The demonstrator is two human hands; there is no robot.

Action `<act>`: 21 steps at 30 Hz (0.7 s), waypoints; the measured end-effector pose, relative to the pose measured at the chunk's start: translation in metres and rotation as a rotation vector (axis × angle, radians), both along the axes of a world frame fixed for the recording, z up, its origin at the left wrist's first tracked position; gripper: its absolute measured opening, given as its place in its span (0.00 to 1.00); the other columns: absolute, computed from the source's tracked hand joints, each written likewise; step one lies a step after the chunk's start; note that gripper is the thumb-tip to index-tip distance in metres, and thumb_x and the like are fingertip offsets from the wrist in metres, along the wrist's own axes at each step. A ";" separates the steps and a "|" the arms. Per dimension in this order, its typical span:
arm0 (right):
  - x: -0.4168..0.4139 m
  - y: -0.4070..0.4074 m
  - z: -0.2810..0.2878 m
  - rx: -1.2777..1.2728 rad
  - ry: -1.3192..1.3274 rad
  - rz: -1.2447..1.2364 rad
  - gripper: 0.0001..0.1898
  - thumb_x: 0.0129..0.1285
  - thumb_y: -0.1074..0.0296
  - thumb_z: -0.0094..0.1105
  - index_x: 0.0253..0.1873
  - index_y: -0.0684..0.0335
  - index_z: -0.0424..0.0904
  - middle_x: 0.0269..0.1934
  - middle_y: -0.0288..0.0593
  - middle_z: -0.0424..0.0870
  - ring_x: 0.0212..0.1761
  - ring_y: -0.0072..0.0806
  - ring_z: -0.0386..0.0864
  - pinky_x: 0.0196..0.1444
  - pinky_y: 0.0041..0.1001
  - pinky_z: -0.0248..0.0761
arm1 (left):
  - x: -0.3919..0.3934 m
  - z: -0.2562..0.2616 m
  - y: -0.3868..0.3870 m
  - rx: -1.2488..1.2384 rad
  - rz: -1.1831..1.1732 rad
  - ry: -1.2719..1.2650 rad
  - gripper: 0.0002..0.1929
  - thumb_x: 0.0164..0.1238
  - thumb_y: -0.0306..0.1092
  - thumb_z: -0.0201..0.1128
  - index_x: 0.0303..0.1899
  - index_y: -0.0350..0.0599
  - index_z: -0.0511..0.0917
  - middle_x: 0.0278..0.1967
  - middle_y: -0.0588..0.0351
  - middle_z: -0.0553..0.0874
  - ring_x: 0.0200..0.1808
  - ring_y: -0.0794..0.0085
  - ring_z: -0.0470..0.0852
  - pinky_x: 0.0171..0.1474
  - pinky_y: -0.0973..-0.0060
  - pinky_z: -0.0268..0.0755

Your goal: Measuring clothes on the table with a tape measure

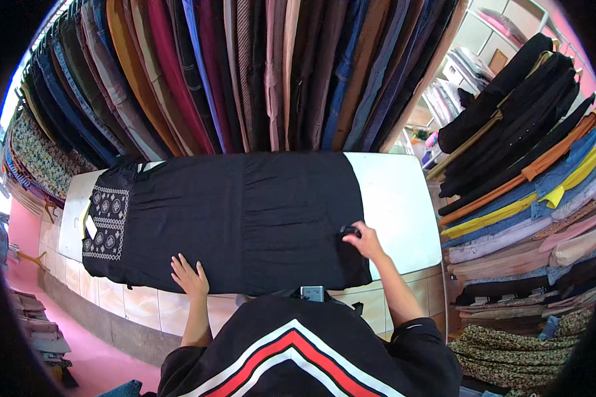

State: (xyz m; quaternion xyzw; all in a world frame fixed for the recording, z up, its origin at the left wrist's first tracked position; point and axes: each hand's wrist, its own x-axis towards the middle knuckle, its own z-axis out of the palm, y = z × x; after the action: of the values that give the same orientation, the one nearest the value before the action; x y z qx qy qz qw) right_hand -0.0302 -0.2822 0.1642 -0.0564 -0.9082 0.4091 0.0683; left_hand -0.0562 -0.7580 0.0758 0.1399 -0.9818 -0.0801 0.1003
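A black dress [288, 218] with gathered tiers and a pale embroidered bodice panel lies spread across a white table [402, 213]. A white tag [90, 227] rests by its neckline at the left. My left hand [191, 278] is laid flat, fingers spread, on the dress's near edge. Close to the hem at the right, my right hand [365, 240] grips a small black object [349, 231] between thumb and fingers; its exact kind cannot be told. The object is on or just above the fabric.
A dense row of hanging garments [273, 74] borders the table's far side. More clothes [526, 173] hang at the right, beside a white shelf rack [482, 34] with bagged items. Folded garments [39, 327] are stacked at the lower left. A tiled floor [139, 307] shows along the near edge.
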 end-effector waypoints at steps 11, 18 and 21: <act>-0.028 0.081 0.249 -0.156 0.805 -0.276 0.13 0.55 0.73 0.65 0.44 0.65 0.73 0.32 0.30 0.76 0.30 0.13 0.70 0.34 0.14 0.65 | 0.000 0.004 0.004 0.020 0.022 -0.017 0.31 0.67 0.48 0.46 0.66 0.41 0.52 0.67 0.41 0.52 0.69 0.50 0.51 0.66 0.49 0.41; -0.005 0.098 0.147 -0.041 0.419 -0.394 0.12 0.55 0.72 0.62 0.42 0.65 0.72 0.26 0.33 0.73 0.23 0.17 0.68 0.26 0.19 0.63 | 0.000 0.002 0.002 0.029 0.023 -0.013 0.32 0.66 0.47 0.47 0.66 0.41 0.52 0.67 0.42 0.52 0.69 0.51 0.50 0.66 0.50 0.40; 0.011 0.101 0.044 -0.201 0.188 -0.466 0.15 0.57 0.69 0.59 0.47 0.65 0.68 0.28 0.41 0.76 0.21 0.22 0.72 0.23 0.23 0.67 | -0.001 0.003 0.003 0.034 0.015 -0.008 0.32 0.66 0.47 0.48 0.66 0.41 0.52 0.67 0.41 0.52 0.69 0.51 0.50 0.67 0.50 0.40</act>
State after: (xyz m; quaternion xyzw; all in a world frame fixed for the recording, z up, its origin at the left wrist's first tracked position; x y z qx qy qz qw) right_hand -0.0188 -0.1809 0.2087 -0.2321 -0.8154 0.4737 0.2385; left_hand -0.0574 -0.7549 0.0787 0.1490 -0.9797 -0.0955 0.0945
